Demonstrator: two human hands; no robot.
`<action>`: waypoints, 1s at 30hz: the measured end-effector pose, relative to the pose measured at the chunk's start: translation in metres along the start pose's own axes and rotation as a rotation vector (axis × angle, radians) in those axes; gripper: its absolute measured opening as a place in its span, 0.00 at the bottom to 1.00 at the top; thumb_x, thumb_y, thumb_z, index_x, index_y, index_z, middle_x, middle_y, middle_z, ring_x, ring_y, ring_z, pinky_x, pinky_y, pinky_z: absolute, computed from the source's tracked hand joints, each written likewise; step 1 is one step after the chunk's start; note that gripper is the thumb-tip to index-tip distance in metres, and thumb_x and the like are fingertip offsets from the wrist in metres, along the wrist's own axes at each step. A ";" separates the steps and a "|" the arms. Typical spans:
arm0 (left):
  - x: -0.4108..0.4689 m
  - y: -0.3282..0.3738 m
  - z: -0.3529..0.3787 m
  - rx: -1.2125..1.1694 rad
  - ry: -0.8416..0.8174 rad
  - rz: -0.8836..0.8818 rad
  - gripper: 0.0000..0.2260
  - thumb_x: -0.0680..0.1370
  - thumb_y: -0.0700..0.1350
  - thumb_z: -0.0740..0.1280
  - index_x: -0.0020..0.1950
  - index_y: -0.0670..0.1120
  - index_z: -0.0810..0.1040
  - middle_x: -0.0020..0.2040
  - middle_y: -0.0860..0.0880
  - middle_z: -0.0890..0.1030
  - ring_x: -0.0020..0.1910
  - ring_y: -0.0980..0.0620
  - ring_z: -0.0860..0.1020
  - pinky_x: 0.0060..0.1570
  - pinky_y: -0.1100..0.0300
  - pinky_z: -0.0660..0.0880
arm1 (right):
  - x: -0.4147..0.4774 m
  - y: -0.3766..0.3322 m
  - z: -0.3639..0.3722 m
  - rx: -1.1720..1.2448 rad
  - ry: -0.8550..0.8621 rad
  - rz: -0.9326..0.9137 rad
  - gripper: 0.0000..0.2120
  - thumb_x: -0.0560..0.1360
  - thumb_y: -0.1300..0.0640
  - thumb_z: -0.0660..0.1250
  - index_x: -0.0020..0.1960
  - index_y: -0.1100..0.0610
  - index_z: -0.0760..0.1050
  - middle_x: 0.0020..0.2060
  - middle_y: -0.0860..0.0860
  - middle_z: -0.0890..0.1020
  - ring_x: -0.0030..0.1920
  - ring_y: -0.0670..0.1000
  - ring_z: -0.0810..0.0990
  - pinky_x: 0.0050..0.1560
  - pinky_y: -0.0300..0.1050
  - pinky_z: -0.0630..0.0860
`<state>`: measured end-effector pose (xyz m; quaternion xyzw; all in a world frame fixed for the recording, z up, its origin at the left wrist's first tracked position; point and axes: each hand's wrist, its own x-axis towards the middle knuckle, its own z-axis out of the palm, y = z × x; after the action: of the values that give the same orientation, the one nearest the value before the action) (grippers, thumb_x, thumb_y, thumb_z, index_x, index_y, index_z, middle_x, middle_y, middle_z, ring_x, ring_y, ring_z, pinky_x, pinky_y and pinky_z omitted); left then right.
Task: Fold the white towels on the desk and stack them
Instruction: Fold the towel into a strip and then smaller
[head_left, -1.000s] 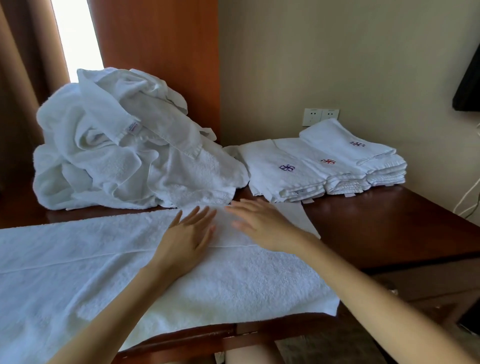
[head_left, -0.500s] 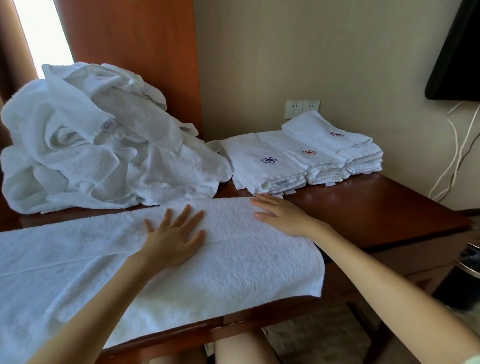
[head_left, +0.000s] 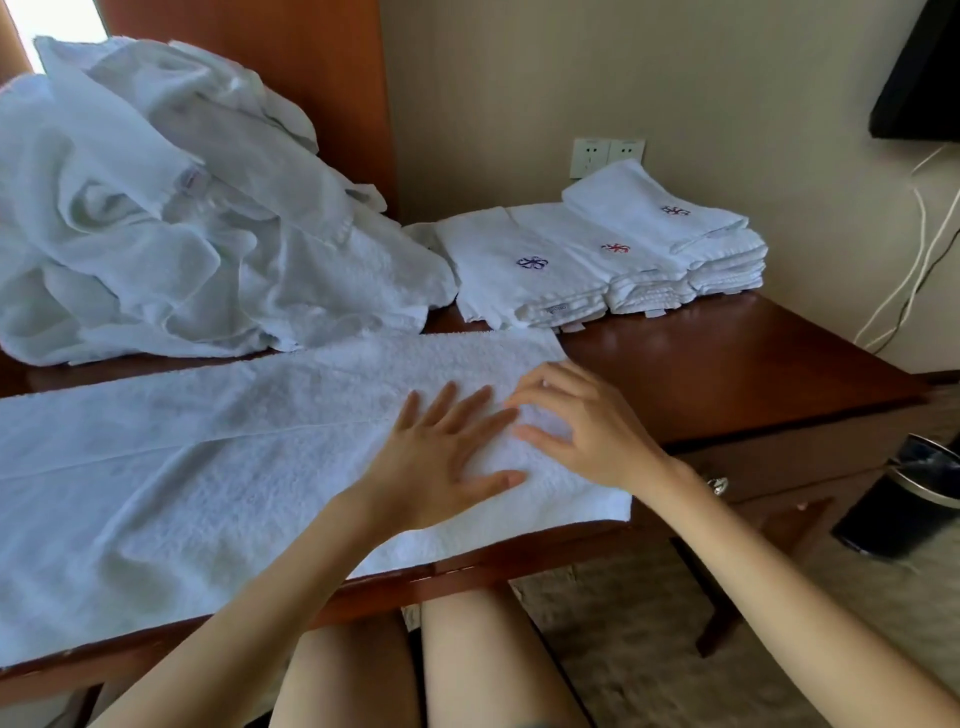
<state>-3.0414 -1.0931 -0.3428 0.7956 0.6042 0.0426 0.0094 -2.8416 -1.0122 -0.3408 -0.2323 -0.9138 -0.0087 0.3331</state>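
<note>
Left grip (head_left: 447, 457) lies spread flat on the long towel (head_left: 208, 467); right grip (head_left: 587, 431) arches loosely, fingertips touching it.

A double wall socket (head_left: 607, 156), white cables (head_left: 878, 322) (hanging down the wall), a black bin (head_left: 904, 504) below.

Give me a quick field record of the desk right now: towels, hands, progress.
flat towel: spread lengthwise along the front of the desk
left hand: flat on the flat towel, near its right end
right hand: fingers arched, fingertips on the same towel; whether it pinches is unclear
unfolded pile: heaped at back left
folded towels: staggered stack at back right, by the wall
progress: flat towel not yet folded small or stacked
</note>
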 end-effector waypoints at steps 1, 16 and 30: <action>-0.001 0.000 0.001 -0.001 0.013 0.005 0.38 0.69 0.75 0.41 0.77 0.64 0.44 0.79 0.57 0.43 0.78 0.51 0.39 0.75 0.45 0.39 | -0.014 -0.007 -0.002 0.006 -0.037 -0.017 0.16 0.76 0.44 0.66 0.56 0.54 0.80 0.51 0.46 0.79 0.51 0.46 0.77 0.50 0.40 0.73; -0.041 0.004 -0.002 0.063 0.514 0.142 0.36 0.71 0.62 0.69 0.74 0.48 0.67 0.62 0.46 0.72 0.56 0.48 0.73 0.51 0.54 0.74 | 0.006 0.011 -0.020 0.337 -0.163 0.435 0.11 0.73 0.45 0.66 0.35 0.47 0.76 0.29 0.42 0.79 0.33 0.41 0.78 0.35 0.43 0.72; -0.014 -0.046 -0.029 -0.117 0.534 -0.269 0.15 0.76 0.43 0.60 0.61 0.48 0.79 0.48 0.51 0.79 0.36 0.51 0.75 0.30 0.61 0.63 | 0.014 0.049 -0.031 0.895 -0.509 0.416 0.41 0.65 0.49 0.75 0.74 0.43 0.62 0.66 0.46 0.75 0.68 0.46 0.71 0.65 0.34 0.68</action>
<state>-3.0920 -1.0951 -0.3180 0.6673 0.6816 0.2836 -0.0984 -2.8115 -0.9681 -0.3144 -0.2384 -0.8149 0.5026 0.1627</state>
